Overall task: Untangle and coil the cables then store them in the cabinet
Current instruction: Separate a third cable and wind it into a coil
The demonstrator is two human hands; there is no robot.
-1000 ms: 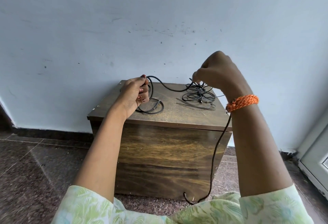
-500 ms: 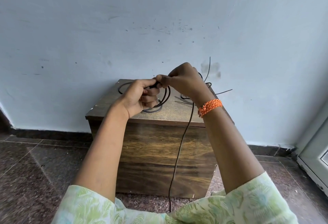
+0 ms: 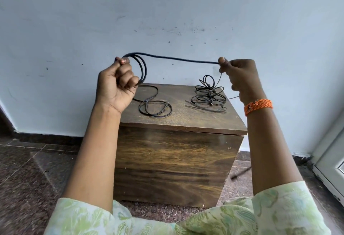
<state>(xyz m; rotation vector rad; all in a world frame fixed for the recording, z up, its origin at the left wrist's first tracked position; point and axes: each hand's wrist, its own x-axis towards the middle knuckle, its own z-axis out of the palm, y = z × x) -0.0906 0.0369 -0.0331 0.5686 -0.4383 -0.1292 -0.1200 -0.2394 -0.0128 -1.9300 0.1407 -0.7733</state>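
Cable stretched left to right between my hands

My left hand (image 3: 116,84) grips the coils; my right hand (image 3: 239,75) pinches the black cable (image 3: 178,59) running level rightward.

Cabinet (image 3: 173,160): dark wood grain, slight sheen. Cable (image 3: 176,59): matt black sheathing. Floor (image 3: 28,175): speckled polished stone. Wristband (image 3: 258,105): braided orange thread.

I am looking into the corner of a home, an ordinary lived-in room rather than a workshop. Behind my raised hands stands a pale blue painted wall (image 3: 167,11), scuffed and marked. Below my hands sits a small dark brown wooden cabinet (image 3: 171,160) on a speckled dark stone tile floor (image 3: 28,179). To the right of my right hand, low down, the white frame of a door (image 3: 331,169) shows.
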